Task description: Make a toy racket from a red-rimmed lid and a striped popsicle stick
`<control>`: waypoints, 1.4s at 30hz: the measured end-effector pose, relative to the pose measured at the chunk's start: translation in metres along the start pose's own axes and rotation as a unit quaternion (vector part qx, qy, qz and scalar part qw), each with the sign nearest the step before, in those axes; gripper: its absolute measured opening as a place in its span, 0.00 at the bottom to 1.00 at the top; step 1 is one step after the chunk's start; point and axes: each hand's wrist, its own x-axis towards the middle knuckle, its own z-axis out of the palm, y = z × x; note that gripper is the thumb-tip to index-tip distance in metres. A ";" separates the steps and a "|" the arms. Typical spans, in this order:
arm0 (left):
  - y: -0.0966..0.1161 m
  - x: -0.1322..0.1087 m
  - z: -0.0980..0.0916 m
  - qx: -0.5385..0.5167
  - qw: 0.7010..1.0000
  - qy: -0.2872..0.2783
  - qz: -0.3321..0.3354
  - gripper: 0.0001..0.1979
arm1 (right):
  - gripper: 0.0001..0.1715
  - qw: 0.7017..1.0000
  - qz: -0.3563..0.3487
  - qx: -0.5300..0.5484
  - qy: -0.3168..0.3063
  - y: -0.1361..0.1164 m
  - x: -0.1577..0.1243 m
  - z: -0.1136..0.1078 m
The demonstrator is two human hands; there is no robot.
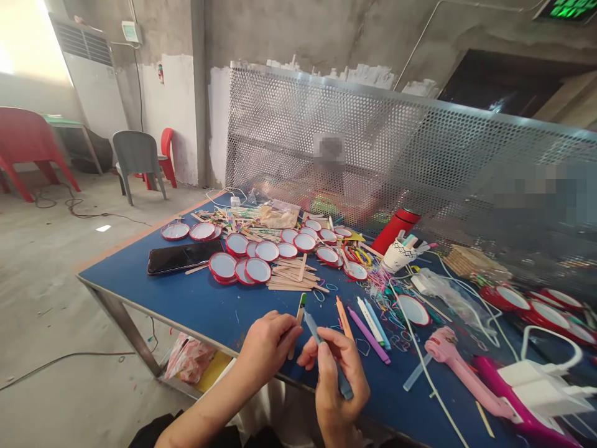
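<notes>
Ideally, the wooden stick [299,313] is braced firmly near its working end, so that the blue marker [315,330] can probably make light, even strokes without smearing the green end. The stick lies between the hands, its top just past twelve o'clock; nib contact I cannot confirm. At its eight o'clock, the left hand [273,342] pinches it; toward half past four, the right hand [342,368] grasps the marker between thumb and fingers, nib toward eleven.

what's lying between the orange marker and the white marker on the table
The purple marker lies between the orange marker and the white marker on the blue table; the head view shows it.
</notes>
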 end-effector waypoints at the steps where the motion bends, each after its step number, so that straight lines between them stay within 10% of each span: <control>1: 0.000 0.000 0.001 0.001 1.000 0.002 0.001 0.16 | 0.08 1.000 -0.001 0.001 -0.001 -0.001 0.000 0.000; 42: -0.004 -0.002 0.003 0.000 0.999 0.017 0.027 0.17 | 0.06 0.999 0.013 0.004 0.029 0.003 -0.003 -0.001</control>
